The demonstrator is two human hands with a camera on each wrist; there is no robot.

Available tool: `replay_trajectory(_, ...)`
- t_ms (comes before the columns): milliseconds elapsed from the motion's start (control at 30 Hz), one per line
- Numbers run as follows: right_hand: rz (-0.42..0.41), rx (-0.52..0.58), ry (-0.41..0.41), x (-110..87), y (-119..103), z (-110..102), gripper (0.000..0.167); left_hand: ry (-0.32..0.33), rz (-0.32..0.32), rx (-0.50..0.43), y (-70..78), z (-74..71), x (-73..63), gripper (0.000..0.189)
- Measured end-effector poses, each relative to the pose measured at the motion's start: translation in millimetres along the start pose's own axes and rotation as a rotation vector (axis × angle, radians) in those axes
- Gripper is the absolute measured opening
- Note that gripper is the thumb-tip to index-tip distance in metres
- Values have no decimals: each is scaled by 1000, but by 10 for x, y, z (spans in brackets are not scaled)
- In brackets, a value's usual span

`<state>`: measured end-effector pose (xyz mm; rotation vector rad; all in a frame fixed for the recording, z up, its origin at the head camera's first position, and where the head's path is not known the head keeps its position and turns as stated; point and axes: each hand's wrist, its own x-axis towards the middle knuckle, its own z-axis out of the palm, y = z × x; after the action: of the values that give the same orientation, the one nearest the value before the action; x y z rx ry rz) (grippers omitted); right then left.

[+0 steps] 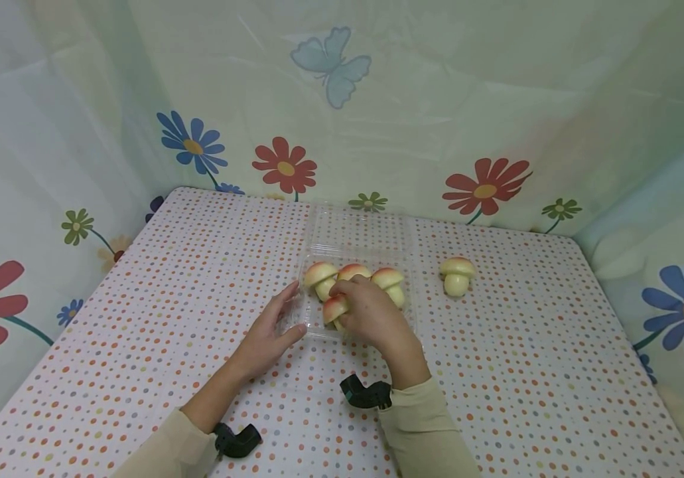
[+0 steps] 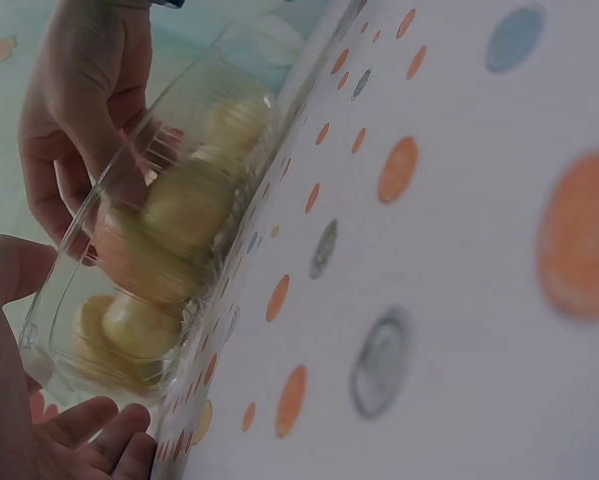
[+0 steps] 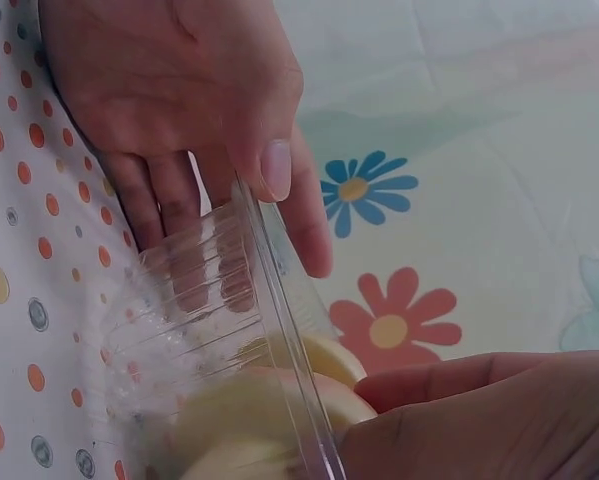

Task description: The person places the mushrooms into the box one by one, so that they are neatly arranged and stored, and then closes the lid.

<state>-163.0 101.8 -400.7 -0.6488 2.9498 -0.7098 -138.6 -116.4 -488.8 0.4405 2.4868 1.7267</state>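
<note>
Pale green backdrop (image 1: 413,99), printed with daisy-like flowers and a butterfly, enclosing the far edge and both sides of the work area. Below it, the white table covering (image 1: 198,279), dotted mostly in orange and grey. On this stands a clear plastic container (image 1: 313,322), its lid (image 1: 356,229) opened out on the far side. Right hand (image 1: 371,312): reaching into the container, thumb and fingers grasping the held mushroom (image 1: 335,309), red-capped and cream-stemmed, at the near side. Left hand (image 1: 265,338): at the container's left side, fingers extended and unclenched, thumb near the front corner; whether it presses the plastic cannot be told. Black wrist devices (image 1: 237,441) show beside both cuffs. Behind the held mushroom, also inside the container, a row of three: left mushroom (image 1: 320,275), middle mushroom (image 1: 353,271), partly hidden, and right mushroom (image 1: 389,280). Outside, to the container's right and well apart from it, the lone mushroom (image 1: 456,275) on the dots
</note>
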Motion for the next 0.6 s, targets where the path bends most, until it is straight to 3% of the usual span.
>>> replay_trajectory(600,7,17,-6,-18,11,-50,42,-2,-11,5,5,0,-6,76)
